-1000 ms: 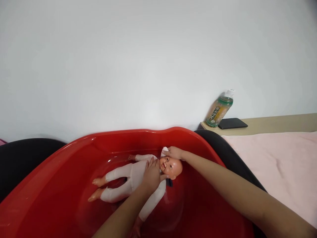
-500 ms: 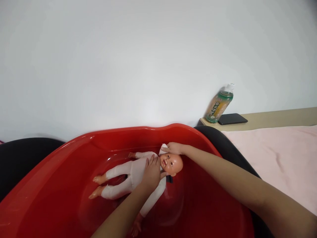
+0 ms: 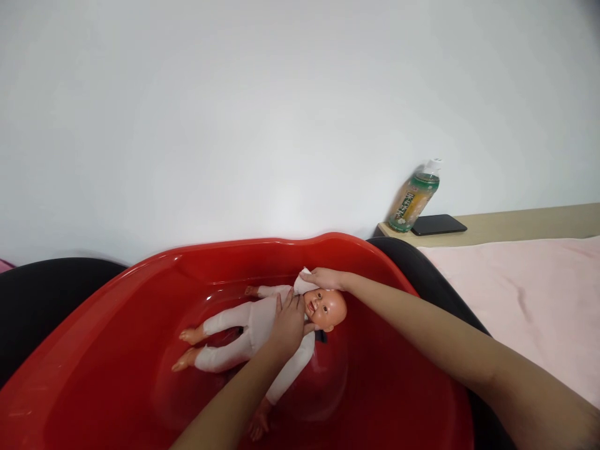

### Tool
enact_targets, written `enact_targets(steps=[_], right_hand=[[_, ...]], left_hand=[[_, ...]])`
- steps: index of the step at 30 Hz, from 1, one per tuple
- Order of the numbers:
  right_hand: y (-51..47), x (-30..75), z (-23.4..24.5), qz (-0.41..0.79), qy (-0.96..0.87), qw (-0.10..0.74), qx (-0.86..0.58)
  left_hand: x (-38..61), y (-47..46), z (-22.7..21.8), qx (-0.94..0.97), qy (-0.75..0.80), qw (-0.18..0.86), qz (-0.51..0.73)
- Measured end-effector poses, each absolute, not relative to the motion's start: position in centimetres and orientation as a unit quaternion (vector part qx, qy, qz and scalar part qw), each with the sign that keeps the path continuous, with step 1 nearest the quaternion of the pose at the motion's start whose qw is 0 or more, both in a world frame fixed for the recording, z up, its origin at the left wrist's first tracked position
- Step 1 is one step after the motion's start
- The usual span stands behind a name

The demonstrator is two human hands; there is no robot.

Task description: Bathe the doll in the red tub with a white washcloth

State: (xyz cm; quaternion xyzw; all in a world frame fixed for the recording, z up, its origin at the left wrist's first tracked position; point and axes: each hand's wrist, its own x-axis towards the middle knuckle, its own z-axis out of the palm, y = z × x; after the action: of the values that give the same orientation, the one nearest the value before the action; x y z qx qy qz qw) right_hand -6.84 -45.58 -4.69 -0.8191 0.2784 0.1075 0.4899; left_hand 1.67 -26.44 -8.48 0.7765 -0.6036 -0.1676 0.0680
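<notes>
Big glossy red plastic tub (image 3: 117, 350) fills 6 o'clock foreground. Inside it, bald plastic baby doll in white cloth suit (image 3: 262, 325) lies on back, head toward 3 o'clock. Left hand (image 3: 288, 325) flat on doll chest, fingers spread, grip wide. Right hand (image 3: 328, 279) at 12 o'clock of doll head, grip closed on small white cloth pad (image 3: 304, 284) pressed against doll cheek. Pale pink blanket (image 3: 529, 294) at 3 o'clock. Farther at 2 o'clock, green-labelled clear drink bottle (image 3: 415, 197) beside flat black phone (image 3: 438, 224) on beige bench (image 3: 529, 224).

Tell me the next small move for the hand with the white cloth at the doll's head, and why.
Probably draw the white cloth gently across the doll's cheek toward the chin. The right hand pinches the cloth against the side of the face, the left hand lies on the chest and steadies the doll on its back in the red tub, so the face is reachable.
</notes>
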Motion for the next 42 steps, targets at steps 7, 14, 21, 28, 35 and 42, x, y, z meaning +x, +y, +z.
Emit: enact_targets(steps=[7, 14, 21, 28, 35, 42], right_hand=[[-46.4, -7.1, -6.4, 0.145, 0.280, 0.325, -0.891], [-45.5, -6.7, -5.6, 0.152, 0.278, 0.349, -0.882], [-44.2, -6.6, -4.6, 0.099, 0.288, 0.571, -0.763], [-46.3, -6.9, -1.3, 0.019, 0.318, 0.495, -0.808], [-47.9, -9.2, 3.2, 0.162, 0.303, 0.224, -0.912], [-46.9, -8.8, -0.2, 0.310, 0.325, 0.298, -0.842]], left_hand=[[1.8, -26.1, -8.2, 0.776, -0.607, 0.053, -0.161], [2.0, -26.4, -8.1, 0.771, -0.620, 0.025, -0.141], [1.9, -26.4, -7.9, 0.770, -0.622, 0.041, -0.135], [1.9, -26.0, -7.7, 0.782, -0.608, 0.047, -0.132], [1.8, -26.0, -8.5, 0.776, -0.614, 0.040, -0.137], [1.6, -26.2, -8.6, 0.776, -0.611, 0.052, -0.147]])
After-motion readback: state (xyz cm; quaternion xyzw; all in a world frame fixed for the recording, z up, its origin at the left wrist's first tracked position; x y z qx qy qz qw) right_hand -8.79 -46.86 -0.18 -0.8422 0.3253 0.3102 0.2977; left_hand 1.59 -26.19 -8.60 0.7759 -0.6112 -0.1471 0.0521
